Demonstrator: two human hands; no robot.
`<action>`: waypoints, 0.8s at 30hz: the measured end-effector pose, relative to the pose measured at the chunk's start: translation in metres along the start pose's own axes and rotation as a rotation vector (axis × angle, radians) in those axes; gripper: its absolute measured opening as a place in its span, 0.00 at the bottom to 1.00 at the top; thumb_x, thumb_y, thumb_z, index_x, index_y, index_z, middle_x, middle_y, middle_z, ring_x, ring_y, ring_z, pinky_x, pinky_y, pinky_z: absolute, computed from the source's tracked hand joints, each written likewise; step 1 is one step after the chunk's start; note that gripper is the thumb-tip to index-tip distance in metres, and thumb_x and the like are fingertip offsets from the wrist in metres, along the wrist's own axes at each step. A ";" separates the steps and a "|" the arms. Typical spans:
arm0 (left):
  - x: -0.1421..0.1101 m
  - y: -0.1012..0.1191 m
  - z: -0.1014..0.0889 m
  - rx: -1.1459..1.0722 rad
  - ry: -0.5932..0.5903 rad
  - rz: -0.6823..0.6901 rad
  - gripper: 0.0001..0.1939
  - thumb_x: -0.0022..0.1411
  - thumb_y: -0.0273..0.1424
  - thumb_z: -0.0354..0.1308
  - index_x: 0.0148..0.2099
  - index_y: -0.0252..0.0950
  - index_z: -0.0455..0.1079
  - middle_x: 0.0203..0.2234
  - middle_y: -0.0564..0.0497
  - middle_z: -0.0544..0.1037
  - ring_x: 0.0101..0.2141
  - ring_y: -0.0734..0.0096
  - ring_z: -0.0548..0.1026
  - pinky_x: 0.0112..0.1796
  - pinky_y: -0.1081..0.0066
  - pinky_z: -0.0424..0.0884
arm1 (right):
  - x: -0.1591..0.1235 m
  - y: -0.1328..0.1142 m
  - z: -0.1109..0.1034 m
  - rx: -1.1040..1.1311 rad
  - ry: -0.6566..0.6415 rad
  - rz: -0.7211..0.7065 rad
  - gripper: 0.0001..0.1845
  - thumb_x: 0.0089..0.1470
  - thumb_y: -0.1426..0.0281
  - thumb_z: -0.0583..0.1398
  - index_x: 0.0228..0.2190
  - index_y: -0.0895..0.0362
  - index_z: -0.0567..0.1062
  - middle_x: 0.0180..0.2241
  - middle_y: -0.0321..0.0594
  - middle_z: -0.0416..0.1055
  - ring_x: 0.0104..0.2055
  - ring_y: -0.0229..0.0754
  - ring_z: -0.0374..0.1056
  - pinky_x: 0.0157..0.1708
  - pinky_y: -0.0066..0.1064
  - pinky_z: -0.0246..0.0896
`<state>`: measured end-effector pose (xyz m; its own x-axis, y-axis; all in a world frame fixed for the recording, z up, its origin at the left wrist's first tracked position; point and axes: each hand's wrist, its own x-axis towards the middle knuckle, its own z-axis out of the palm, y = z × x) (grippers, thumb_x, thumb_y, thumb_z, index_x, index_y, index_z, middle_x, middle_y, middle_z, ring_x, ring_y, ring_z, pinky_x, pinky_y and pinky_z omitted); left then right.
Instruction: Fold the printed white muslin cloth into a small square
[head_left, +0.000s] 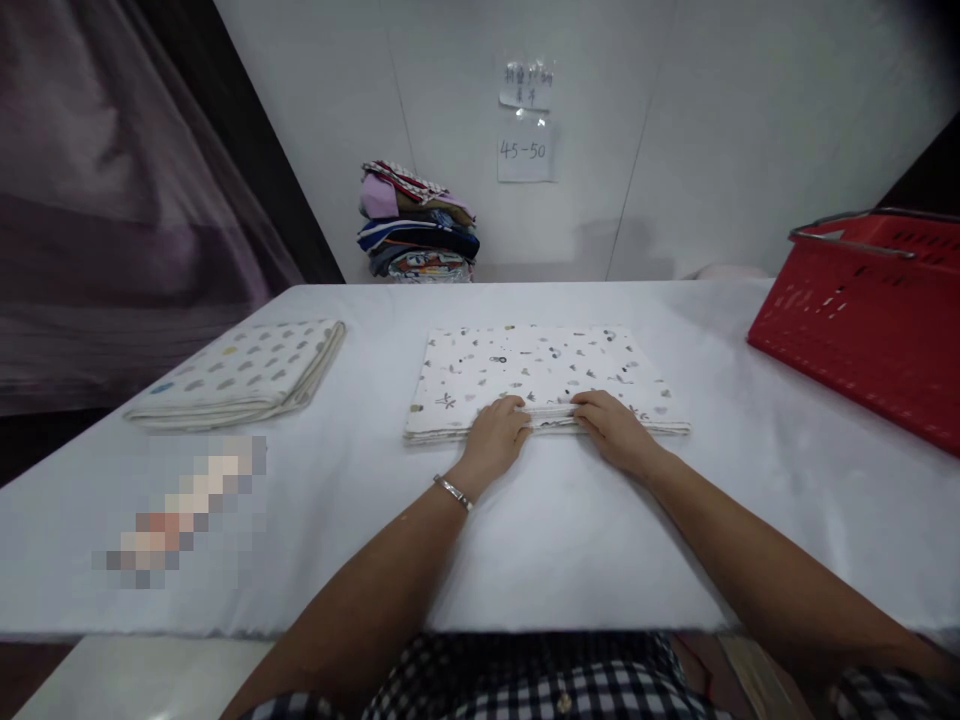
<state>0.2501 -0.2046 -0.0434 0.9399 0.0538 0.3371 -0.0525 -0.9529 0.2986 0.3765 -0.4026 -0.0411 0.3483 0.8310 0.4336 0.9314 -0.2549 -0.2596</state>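
Nearest, below the edge of the bench (540,560), is the person's black-and-white checked clothing (555,690). Both forearms reach forward over the white-covered bench, a silvery bracelet (453,492) on the left wrist. Off to the left, a blurred-out patch (184,515) hides whatever lies there. Farther in, the left hand (498,435) and the right hand (609,428) grasp the near edge of a folded patterned cloth (536,365), a little apart, fingers curled over its layers. This cloth lies flat at the middle of the bench. To its left lies a folded spotted cloth (255,365); to its right, well apart, stands a red basket (870,325) with a metal handle. Beyond, near the far edge, is a pile of folded fabrics (420,225). On the pale wall (450,80) hang two paper notes (526,150), the lower reading "45-50".
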 end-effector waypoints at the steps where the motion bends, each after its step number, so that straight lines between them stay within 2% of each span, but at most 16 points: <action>1: 0.000 0.000 0.000 0.001 0.001 -0.001 0.07 0.60 0.28 0.53 0.39 0.39 0.72 0.47 0.48 0.69 0.43 0.63 0.68 0.43 0.62 0.65 | 0.000 -0.001 -0.001 0.037 0.016 0.010 0.13 0.60 0.72 0.48 0.36 0.55 0.72 0.45 0.46 0.68 0.47 0.46 0.62 0.45 0.42 0.61; 6: 0.001 0.000 -0.001 0.010 -0.002 -0.001 0.07 0.61 0.29 0.53 0.38 0.38 0.72 0.47 0.48 0.69 0.44 0.64 0.68 0.44 0.62 0.65 | -0.001 -0.001 -0.004 0.107 0.013 0.010 0.12 0.60 0.71 0.48 0.36 0.54 0.72 0.44 0.45 0.68 0.47 0.46 0.63 0.46 0.43 0.62; 14: -0.002 0.000 -0.004 0.005 0.083 0.076 0.10 0.64 0.29 0.47 0.36 0.38 0.71 0.46 0.48 0.69 0.46 0.65 0.66 0.43 0.64 0.63 | -0.002 0.001 -0.003 0.034 -0.029 -0.042 0.14 0.60 0.72 0.48 0.38 0.55 0.73 0.45 0.47 0.69 0.47 0.48 0.63 0.46 0.45 0.62; 20: 0.000 0.005 -0.005 0.068 -0.016 0.096 0.12 0.65 0.27 0.45 0.36 0.37 0.69 0.44 0.48 0.70 0.46 0.65 0.66 0.45 0.64 0.62 | -0.003 0.000 -0.004 -0.025 -0.063 -0.079 0.12 0.59 0.70 0.50 0.38 0.56 0.73 0.45 0.48 0.69 0.46 0.48 0.63 0.44 0.44 0.62; 24: 0.003 0.005 -0.003 0.070 -0.004 0.076 0.09 0.65 0.27 0.45 0.37 0.37 0.67 0.43 0.49 0.71 0.45 0.65 0.67 0.44 0.64 0.63 | -0.003 -0.001 -0.004 -0.056 -0.044 -0.110 0.11 0.59 0.69 0.52 0.39 0.56 0.72 0.44 0.48 0.68 0.45 0.48 0.62 0.43 0.43 0.62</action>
<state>0.2516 -0.2079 -0.0383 0.9355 -0.0201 0.3527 -0.0998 -0.9727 0.2094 0.3751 -0.4068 -0.0391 0.2402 0.8760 0.4182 0.9686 -0.1876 -0.1634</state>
